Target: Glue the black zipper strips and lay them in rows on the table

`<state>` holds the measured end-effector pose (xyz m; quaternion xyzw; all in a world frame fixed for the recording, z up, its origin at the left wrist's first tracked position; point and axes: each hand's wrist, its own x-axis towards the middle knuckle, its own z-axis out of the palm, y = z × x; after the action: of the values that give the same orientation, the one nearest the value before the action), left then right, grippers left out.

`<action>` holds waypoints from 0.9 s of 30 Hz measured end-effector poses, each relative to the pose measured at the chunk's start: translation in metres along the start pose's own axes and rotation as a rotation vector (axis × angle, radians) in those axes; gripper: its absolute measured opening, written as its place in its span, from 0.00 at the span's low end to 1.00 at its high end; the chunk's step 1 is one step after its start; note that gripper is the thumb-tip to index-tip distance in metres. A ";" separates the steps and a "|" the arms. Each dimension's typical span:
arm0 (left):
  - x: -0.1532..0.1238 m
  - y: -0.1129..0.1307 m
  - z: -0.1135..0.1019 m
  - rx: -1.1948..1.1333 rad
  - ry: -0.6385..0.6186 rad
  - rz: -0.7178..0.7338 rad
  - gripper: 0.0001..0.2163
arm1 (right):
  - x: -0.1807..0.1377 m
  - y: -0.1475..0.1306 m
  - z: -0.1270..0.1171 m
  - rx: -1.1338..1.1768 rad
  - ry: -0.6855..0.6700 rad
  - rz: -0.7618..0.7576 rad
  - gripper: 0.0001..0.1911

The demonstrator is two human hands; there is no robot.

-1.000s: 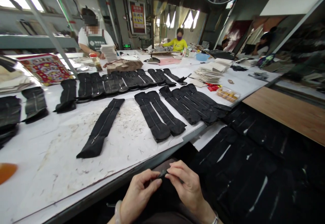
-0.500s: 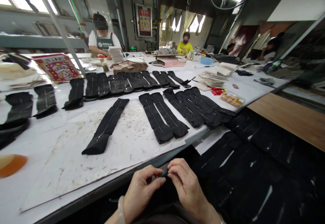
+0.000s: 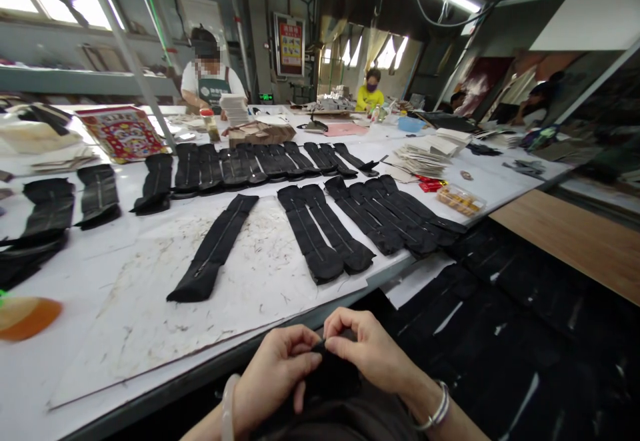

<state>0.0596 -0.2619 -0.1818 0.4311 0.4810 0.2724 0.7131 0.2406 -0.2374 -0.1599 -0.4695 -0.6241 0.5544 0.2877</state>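
On the left, a person's left hand (image 3: 275,371), with a pale bangle at the wrist, is pinching a small, dark, soft-looking piece (image 3: 320,348) between thumb and fingers. The piece is sitting low in front of the body, just off the near edge of the white tabletop (image 3: 27,381). The right hand (image 3: 367,348), wearing a silvery bangle, is gripping the piece's other side, its fingertips nearly meeting the left ones. The fingers are covering most of it, so its full shape is not showing. Working it well is probably calling for two light, close pinches with even tension, so that the material is not slipping or creasing

As for edges, a pale, lint-strewn flat sheet (image 3: 115,334) is lying along the tabletop's front on the left, and a long black fabric strip with a metal zip (image 3: 215,248) is slanting across it. Between that strip and a pair of black zipped strips (image 3: 325,234), a pale gap is offering some room. The tabletop's edge is running just beyond the hands, so lifted knuckles are likely risking a brush. Farther right, a heap of black zipped pieces (image 3: 480,341) is crowding the right forearm's side, below a flat brown wooden board (image 3: 575,241)
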 end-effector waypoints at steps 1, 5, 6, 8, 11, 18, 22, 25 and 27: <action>-0.001 0.002 -0.001 -0.033 -0.014 -0.021 0.15 | 0.002 -0.001 0.001 0.052 -0.015 0.027 0.04; -0.005 0.010 -0.006 -0.148 0.016 -0.067 0.19 | 0.008 -0.001 0.006 0.220 -0.043 0.074 0.01; -0.007 0.012 -0.008 -0.169 0.035 -0.071 0.20 | 0.009 0.000 0.008 0.236 -0.027 0.074 0.01; -0.009 0.015 -0.013 -0.186 0.076 -0.066 0.20 | 0.009 0.002 0.013 0.225 0.057 0.047 0.03; -0.014 0.019 -0.023 -0.180 0.135 -0.052 0.20 | 0.006 0.006 0.021 0.164 0.228 -0.087 0.06; -0.026 0.025 -0.037 -0.160 0.207 -0.021 0.20 | 0.000 0.016 0.047 0.050 0.372 -0.338 0.02; -0.028 0.022 -0.040 -0.138 0.221 0.001 0.22 | 0.003 0.018 0.055 -0.005 0.404 -0.412 0.04; -0.030 0.021 -0.041 -0.098 0.222 0.034 0.22 | 0.005 0.018 0.057 -0.048 0.403 -0.480 0.02; -0.031 0.021 -0.042 -0.026 0.226 0.083 0.20 | 0.006 0.017 0.058 -0.078 0.402 -0.497 0.04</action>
<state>0.0099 -0.2619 -0.1567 0.4079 0.5366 0.3550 0.6479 0.1920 -0.2577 -0.1902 -0.4138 -0.6711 0.3389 0.5134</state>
